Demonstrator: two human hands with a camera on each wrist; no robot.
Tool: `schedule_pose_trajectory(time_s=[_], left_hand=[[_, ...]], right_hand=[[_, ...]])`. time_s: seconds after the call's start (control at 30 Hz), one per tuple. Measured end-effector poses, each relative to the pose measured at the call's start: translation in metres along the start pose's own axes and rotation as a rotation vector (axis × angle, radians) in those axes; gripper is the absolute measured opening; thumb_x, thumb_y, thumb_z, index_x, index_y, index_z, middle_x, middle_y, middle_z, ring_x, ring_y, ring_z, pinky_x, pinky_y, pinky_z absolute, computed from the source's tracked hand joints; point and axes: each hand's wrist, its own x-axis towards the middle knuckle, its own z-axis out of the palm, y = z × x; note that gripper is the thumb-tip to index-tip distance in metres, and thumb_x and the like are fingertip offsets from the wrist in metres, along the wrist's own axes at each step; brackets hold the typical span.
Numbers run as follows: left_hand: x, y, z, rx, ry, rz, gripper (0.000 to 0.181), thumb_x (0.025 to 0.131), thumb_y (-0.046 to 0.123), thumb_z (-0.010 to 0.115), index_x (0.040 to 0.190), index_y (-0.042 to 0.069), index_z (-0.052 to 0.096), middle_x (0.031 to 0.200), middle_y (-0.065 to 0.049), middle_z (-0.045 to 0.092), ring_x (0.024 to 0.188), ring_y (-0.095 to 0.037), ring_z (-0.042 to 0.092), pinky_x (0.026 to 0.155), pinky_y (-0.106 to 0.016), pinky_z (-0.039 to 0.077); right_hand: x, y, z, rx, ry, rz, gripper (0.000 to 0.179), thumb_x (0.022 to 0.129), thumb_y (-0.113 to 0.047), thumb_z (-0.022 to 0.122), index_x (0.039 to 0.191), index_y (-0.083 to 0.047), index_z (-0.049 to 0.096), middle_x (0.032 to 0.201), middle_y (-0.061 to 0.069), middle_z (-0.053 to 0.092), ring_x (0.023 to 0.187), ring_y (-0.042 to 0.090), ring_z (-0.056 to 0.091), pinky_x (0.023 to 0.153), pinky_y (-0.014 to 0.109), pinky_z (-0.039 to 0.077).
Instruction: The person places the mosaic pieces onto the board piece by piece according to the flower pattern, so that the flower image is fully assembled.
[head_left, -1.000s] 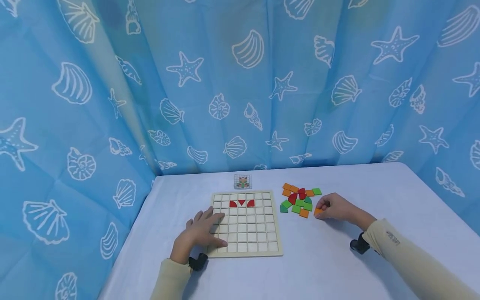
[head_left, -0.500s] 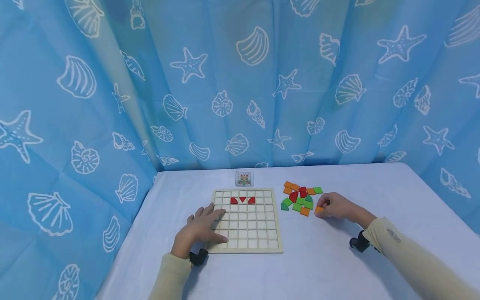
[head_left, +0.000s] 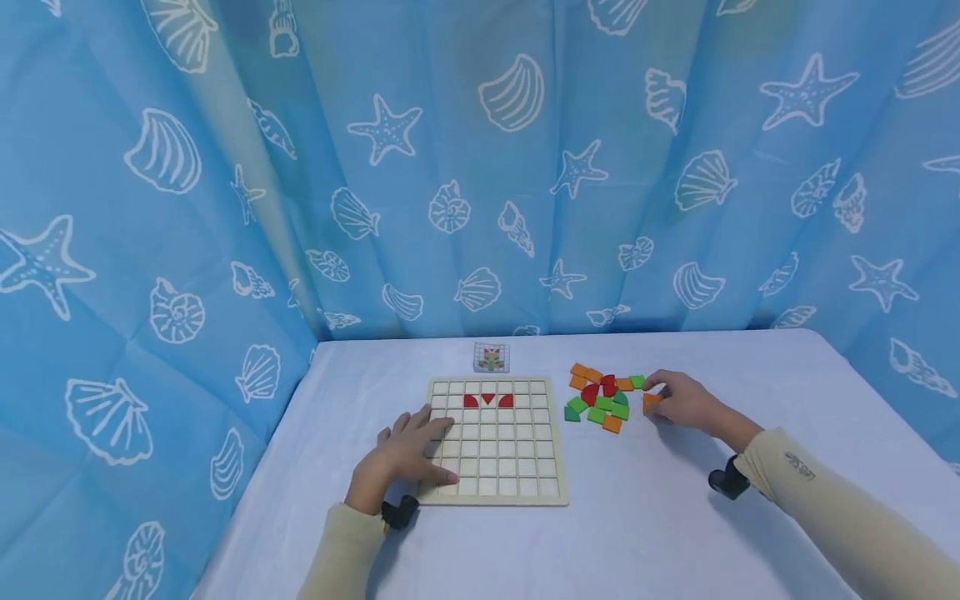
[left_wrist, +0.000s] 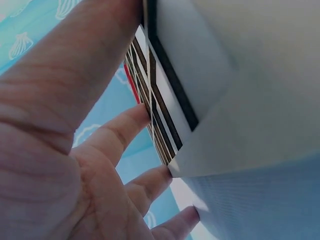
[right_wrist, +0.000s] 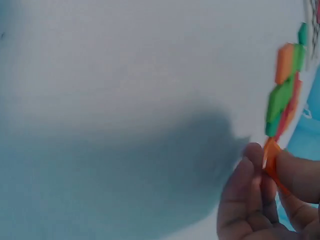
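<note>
A cream grid board (head_left: 558, 467) lies flat on the table, with three red tiles (head_left: 488, 399) in a row near its far edge. My left hand (head_left: 405, 454) rests on the board's left side, fingers spread and fairly straight. In the left wrist view, the fingertips (left_wrist: 142, 111) touch the board's edge. My right hand (head_left: 686, 402) pinches an orange square tile (head_left: 652, 403) between thumb and fingers, just right of the tile pile. The right wrist view shows this orange tile (right_wrist: 271, 159) tilted up in the pinch.
The loose pile holds several green tiles (head_left: 596, 414), orange tiles (head_left: 612, 424) and red tiles (head_left: 590, 394), right of the board. Behind the board lies a small pattern card (head_left: 491, 357). A blue shell-print curtain (head_left: 480, 208) hangs along the white table's (head_left: 637, 533) back and left.
My right hand has moved slightly away from me and to the right with the orange tile, which now stands more tilted. The left hand stays on the board.
</note>
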Motion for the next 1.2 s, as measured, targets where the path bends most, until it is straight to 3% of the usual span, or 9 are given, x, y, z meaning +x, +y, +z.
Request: schedule_pose_trajectory(time_s=[0.3, 0.6, 0.8, 1.03, 1.2], left_hand=[[-0.003, -0.001, -0.002, -0.020, -0.016, -0.014, 0.092, 0.071, 0.052, 0.085, 0.149, 0.027, 0.044, 0.165, -0.012, 0.022, 0.150, -0.044, 0.014, 0.115, -0.070, 0.013], [0.000, 0.002, -0.005, -0.015, -0.015, 0.013, 0.092, 0.072, 0.052, 0.084, 0.150, 0.028, 0.042, 0.165, -0.010, 0.020, 0.151, -0.042, 0.013, 0.116, -0.069, 0.013], [0.000, 0.003, -0.005, -0.014, -0.029, -0.016, 0.093, 0.071, 0.052, 0.084, 0.150, 0.028, 0.042, 0.165, -0.010, 0.020, 0.151, -0.042, 0.013, 0.117, -0.068, 0.012], [-0.003, 0.002, -0.001, -0.024, -0.036, -0.033, 0.092, 0.071, 0.052, 0.084, 0.150, 0.029, 0.043, 0.165, -0.010, 0.021, 0.151, -0.042, 0.013, 0.117, -0.068, 0.012], [-0.002, 0.003, -0.003, -0.013, -0.021, -0.031, 0.092, 0.071, 0.052, 0.084, 0.150, 0.030, 0.043, 0.165, -0.009, 0.021, 0.151, -0.041, 0.013, 0.117, -0.067, 0.012]], right_hand=[[0.007, -0.026, -0.005, 0.030, 0.089, -0.082, 0.032, 0.097, -0.011, 0.059, 0.126, 0.003, 0.058, 0.109, 0.022, 0.063, 0.090, 0.029, 0.067, 0.075, 0.033, 0.059], [0.019, -0.059, -0.001, 0.056, 0.103, -0.100, 0.034, 0.096, -0.013, 0.062, 0.126, 0.001, 0.061, 0.112, 0.019, 0.061, 0.090, 0.024, 0.062, 0.077, 0.030, 0.058], [0.025, -0.078, 0.004, 0.042, 0.107, -0.089, 0.031, 0.095, -0.017, 0.064, 0.123, -0.003, 0.063, 0.112, 0.017, 0.061, 0.093, 0.026, 0.059, 0.074, 0.029, 0.056], [0.025, -0.100, 0.010, 0.057, 0.082, -0.147, 0.031, 0.099, -0.015, 0.058, 0.126, -0.001, 0.062, 0.115, 0.018, 0.062, 0.102, 0.035, 0.064, 0.085, 0.039, 0.057], [0.030, -0.115, 0.010, 0.086, 0.068, -0.175, 0.032, 0.098, -0.015, 0.056, 0.126, 0.001, 0.061, 0.115, 0.020, 0.063, 0.102, 0.035, 0.063, 0.080, 0.034, 0.057]])
